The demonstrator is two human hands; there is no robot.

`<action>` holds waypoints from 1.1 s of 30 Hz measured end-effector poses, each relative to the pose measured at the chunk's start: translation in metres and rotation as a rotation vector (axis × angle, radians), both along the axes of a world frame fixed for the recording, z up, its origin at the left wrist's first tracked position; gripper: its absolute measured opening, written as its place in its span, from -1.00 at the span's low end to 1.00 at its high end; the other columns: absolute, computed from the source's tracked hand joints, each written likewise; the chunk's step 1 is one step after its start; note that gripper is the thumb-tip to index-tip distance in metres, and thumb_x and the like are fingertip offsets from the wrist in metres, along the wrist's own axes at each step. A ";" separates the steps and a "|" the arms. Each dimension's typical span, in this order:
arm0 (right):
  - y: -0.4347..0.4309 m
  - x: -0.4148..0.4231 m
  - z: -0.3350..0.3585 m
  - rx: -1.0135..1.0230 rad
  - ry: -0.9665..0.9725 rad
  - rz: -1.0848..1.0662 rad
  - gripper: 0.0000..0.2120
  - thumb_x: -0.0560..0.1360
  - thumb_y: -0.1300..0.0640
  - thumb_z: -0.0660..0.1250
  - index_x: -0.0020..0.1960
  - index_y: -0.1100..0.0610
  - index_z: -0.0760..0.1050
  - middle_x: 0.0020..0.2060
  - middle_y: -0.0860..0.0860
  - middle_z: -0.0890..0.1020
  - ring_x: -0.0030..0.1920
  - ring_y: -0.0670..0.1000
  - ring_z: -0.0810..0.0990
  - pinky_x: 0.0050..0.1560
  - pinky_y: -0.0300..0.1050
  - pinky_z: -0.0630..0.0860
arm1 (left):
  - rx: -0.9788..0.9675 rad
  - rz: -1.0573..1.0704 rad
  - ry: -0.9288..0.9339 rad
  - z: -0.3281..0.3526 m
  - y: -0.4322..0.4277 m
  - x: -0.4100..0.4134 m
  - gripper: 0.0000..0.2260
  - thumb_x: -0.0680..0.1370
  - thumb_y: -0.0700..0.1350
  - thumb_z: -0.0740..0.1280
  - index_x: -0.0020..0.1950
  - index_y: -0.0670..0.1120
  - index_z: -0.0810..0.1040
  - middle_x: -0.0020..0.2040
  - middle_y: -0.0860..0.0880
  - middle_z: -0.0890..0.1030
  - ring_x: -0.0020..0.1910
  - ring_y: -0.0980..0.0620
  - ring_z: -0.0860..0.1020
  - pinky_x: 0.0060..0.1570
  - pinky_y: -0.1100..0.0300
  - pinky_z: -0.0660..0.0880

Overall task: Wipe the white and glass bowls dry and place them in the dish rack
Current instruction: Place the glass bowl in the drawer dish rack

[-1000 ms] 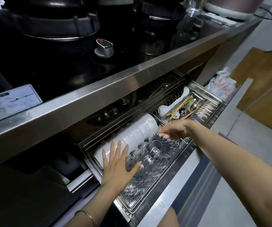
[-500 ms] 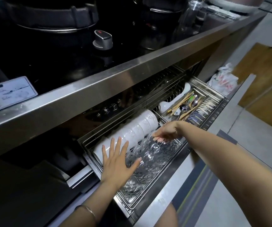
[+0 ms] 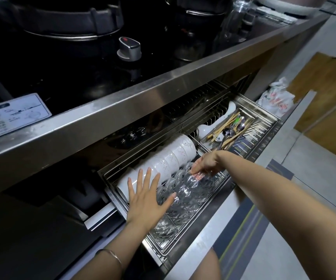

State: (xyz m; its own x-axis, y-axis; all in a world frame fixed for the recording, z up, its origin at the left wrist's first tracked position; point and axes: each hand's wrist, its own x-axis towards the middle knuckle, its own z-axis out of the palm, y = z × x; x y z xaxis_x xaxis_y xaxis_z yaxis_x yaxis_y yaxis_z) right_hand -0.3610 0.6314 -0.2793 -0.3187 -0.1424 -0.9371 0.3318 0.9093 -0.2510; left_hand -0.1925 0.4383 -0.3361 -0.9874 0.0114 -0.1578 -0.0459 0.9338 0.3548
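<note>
The glass bowls [image 3: 185, 197] lie on their sides in a nested row along the near side of the dish rack [image 3: 164, 252], a steel pull-out basket under the counter [image 3: 143, 102]. Just behind them, touching side by side, a row of white bowls [image 3: 169, 158] lies nested the same way, with faint speckles on the outsides. The right hand [image 3: 205, 162] reaches in from the right, and its curled fingers pinch the rim of the bowl at the right end of the glass row; fingertips show pink through the glass. The left hand [image 3: 145, 199] lies flat with straight, spread fingers and grasps nothing: the palm and thumb rest on the left part of the glass row, and the fingertips reach over onto the white bowls. A thin bracelet [image 3: 110, 257] circles the left wrist

To the right of both rows, in the same rack, a perforated cutlery tray [image 3: 207, 143] holds chopsticks [image 3: 226, 123] and spoons [image 3: 228, 131], with a white ladle-like piece [image 3: 221, 118] just behind it. Above the counter's steel edge sits a black hob with a silver knob [image 3: 129, 48], dark pots behind it, and a printed label [image 3: 11, 116] at the left. On the floor to the right lies a crumpled white bag [image 3: 276, 100] with red print
</note>
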 end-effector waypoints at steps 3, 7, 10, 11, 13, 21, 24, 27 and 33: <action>0.000 0.007 0.012 -0.052 0.071 -0.002 -0.74 0.60 0.01 0.21 -0.09 0.21 0.47 -0.16 0.12 0.58 -0.24 0.01 0.54 -0.17 -0.14 0.55 | 0.011 -0.004 -0.007 0.002 0.000 0.001 -0.10 0.34 0.52 -0.35 0.58 0.09 -0.09 0.56 0.04 -0.28 0.47 0.01 -0.45 0.43 -0.12 -0.42; 0.012 0.017 0.028 -0.147 0.356 -0.064 -0.78 0.53 0.14 0.34 0.05 0.30 0.52 0.07 0.20 0.58 0.03 0.06 0.57 0.16 -0.02 0.54 | 0.052 -0.004 -0.009 0.010 0.000 0.004 -0.12 0.37 0.52 -0.29 0.58 0.07 -0.07 0.58 0.03 -0.18 0.49 0.03 -0.39 0.44 -0.05 -0.43; 0.022 0.036 0.045 -0.287 0.609 -0.146 -0.68 0.49 0.11 0.40 0.20 0.21 0.53 0.01 0.01 0.61 -0.05 -0.08 0.58 -0.06 -0.29 0.49 | 0.156 -0.004 -0.023 0.028 0.000 0.009 -0.22 0.47 0.44 -0.10 0.58 0.05 -0.06 0.59 0.04 -0.06 0.54 0.06 -0.24 0.46 0.06 -0.35; 0.023 0.045 0.052 -0.343 0.646 -0.175 -0.71 0.50 0.09 0.39 0.19 0.16 0.54 0.01 -0.02 0.62 -0.05 -0.10 0.59 -0.02 -0.28 0.49 | 0.177 -0.024 -0.015 0.036 -0.001 0.011 -0.27 0.51 0.41 -0.05 0.58 0.05 -0.03 0.59 0.04 -0.02 0.56 0.06 -0.16 0.47 0.09 -0.29; 0.023 0.067 0.066 -0.476 0.642 -0.297 -0.76 0.51 0.08 0.37 0.15 0.12 0.56 0.00 -0.01 0.65 -0.07 -0.10 0.62 0.01 -0.21 0.53 | 0.180 -0.092 0.036 0.057 -0.003 0.015 -0.37 0.57 0.32 0.03 0.56 0.04 0.05 0.58 0.04 0.09 0.55 0.06 0.00 0.49 0.13 -0.14; -0.027 0.165 0.152 -0.721 0.975 -0.353 -0.84 0.52 0.15 0.36 0.09 0.10 0.61 -0.06 -0.03 0.69 -0.03 -0.09 0.66 -0.05 -0.27 0.54 | 0.177 -0.290 0.548 0.191 -0.046 0.054 -0.56 0.58 0.16 0.08 0.34 -0.02 0.47 0.28 0.06 0.53 0.33 0.03 0.42 0.35 0.20 0.21; -0.064 0.190 0.191 -0.812 1.113 -0.238 -0.82 0.51 0.18 0.39 0.10 0.13 0.61 -0.09 -0.11 0.68 -0.10 -0.23 0.62 -0.12 -0.39 0.48 | 0.122 -0.272 0.700 0.238 -0.083 0.079 -0.59 0.57 0.13 0.12 0.29 -0.03 0.50 0.23 0.07 0.56 0.30 0.04 0.43 0.33 0.21 0.24; -0.109 0.207 0.225 -0.926 1.168 -0.153 -0.79 0.50 0.21 0.38 0.13 0.12 0.60 0.02 -0.06 0.68 0.07 -0.16 0.62 0.10 -0.31 0.50 | 0.064 -0.233 0.756 0.271 -0.128 0.101 -0.61 0.57 0.10 0.15 0.29 -0.04 0.49 0.22 0.04 0.56 0.28 0.02 0.45 0.30 0.24 0.23; -0.208 0.227 0.250 -0.904 1.211 0.215 -0.71 0.50 0.01 0.38 0.22 -0.05 0.54 0.23 -0.22 0.55 0.24 -0.24 0.49 0.29 -0.19 0.41 | -0.030 0.013 0.715 0.284 -0.224 0.143 -0.59 0.54 0.14 0.12 0.26 -0.02 0.52 0.22 0.05 0.57 0.22 0.01 0.50 0.19 0.18 0.34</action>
